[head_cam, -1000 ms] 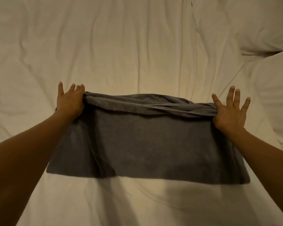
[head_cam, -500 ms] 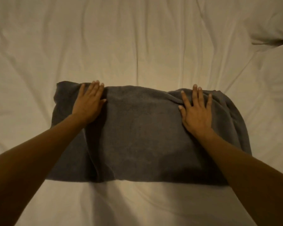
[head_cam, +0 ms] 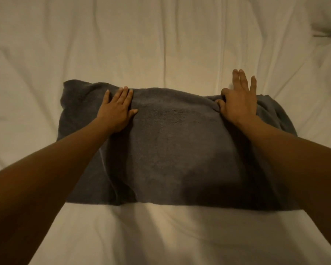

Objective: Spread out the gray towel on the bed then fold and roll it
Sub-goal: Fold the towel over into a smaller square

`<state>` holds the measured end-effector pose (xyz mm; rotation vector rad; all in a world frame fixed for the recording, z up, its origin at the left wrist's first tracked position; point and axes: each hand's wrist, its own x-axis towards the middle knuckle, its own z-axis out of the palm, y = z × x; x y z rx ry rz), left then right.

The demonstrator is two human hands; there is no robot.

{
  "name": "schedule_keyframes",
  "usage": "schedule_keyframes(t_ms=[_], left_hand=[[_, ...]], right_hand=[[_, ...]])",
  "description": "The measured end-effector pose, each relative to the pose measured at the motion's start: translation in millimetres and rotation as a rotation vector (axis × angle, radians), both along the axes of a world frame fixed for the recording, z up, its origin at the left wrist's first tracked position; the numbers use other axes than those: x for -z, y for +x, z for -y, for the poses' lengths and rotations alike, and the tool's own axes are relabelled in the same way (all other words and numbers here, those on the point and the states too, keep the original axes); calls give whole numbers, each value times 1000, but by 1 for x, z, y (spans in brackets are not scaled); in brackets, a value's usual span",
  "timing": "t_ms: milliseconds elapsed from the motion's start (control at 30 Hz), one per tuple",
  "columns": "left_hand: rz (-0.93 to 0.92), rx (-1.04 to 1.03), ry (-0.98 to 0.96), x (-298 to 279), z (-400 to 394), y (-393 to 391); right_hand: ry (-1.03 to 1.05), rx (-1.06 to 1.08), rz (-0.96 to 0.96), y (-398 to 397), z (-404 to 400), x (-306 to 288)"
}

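- The gray towel [head_cam: 180, 150] is lying folded in a broad rectangle on the white bed sheet [head_cam: 161, 44], its near edge straight and its far-right corner rumpled.
- The left hand [head_cam: 117, 109] is resting flat on the towel near its far-left part, fingers straight and close together, thumb angled out toward the towel's middle, grasping nothing.
- The right hand [head_cam: 237, 104] is sitting at the towel's far-right edge, thumb and forefinger pinching a ridge of cloth while the other fingers are reaching straight out past the edge over the sheet.
- Both forearms are stretching across the towel from its near side.
- A pillow [head_cam: 327, 12] is lying beyond the towel's far-right corner.
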<state>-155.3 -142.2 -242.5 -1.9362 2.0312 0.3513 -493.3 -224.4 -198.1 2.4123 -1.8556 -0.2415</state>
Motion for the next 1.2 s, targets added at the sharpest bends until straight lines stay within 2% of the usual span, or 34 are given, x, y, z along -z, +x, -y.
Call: schedule_keyframes(t_ms=[100,200,300,367,467,633,733,900,1067,1200], left_hand=[[3,-34,2,2,3,3],[-17,-51,-6,1,4,3],[-31,5,-64,-2,-9,9],[-39,11,-93,-4,-21,19],[-39,-42,-38,-2,-41,31],[-80,-102,104,11,-43,30],[-150,-126,154,-1,-41,28],[-173,-35,32,-29,-71,69],[-153,8,-36,-38,-82,148],[-31,215,-72,-41,-81,188]], right_hand=[[-62,91,11,0,17,-13],[-88,86,-49,4,20,-5],[-94,88,93,25,-20,15],[-21,82,180,44,-61,29],[129,98,187,58,-97,53],[235,76,193,56,-83,67],[299,77,168,55,-85,58],[343,112,247,80,-128,24],[288,59,331,146,-204,4],[387,90,357,228,-257,8]])
